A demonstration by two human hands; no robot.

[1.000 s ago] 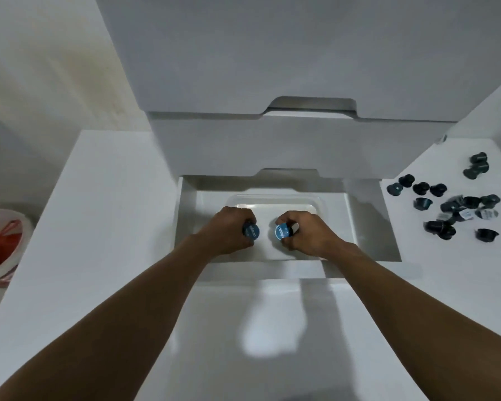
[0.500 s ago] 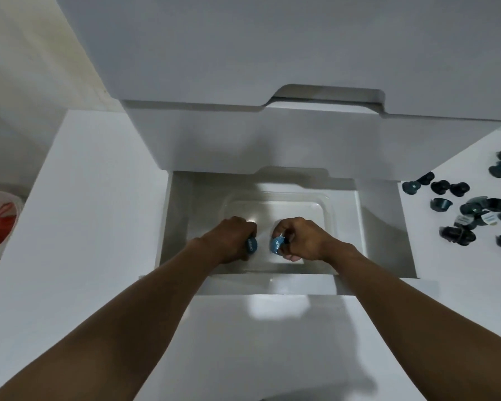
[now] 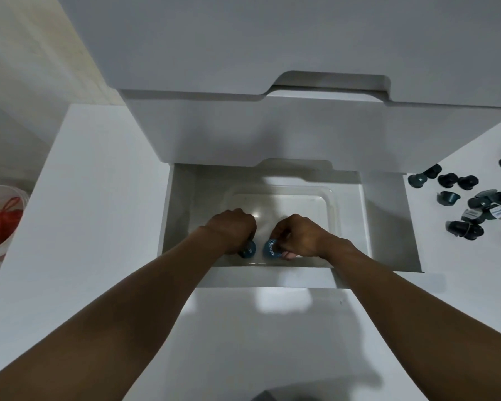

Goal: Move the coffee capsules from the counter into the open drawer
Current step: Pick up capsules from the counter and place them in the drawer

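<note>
Two grips are down inside the open drawer [image 3: 180, 215]: the left grip [image 3: 232, 231] curls its fingers round the left capsule [image 3: 248, 252], and the right grip [image 3: 298, 235], just beside it, pinches the right capsule [image 3: 271, 249], both blue lids turned up above the near end of a clear tray [image 3: 331, 204] lying beneath them. Well off to the right of the right grip, a scatter of dark capsules [image 3: 464, 230] lies on the white surface [image 3: 446, 273].

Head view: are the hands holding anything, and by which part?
Yes, one each. The left hand grips the left capsule round its body, blue lid facing the camera; the right hand holds the right capsule the same way, fingertips at its rim.
</note>
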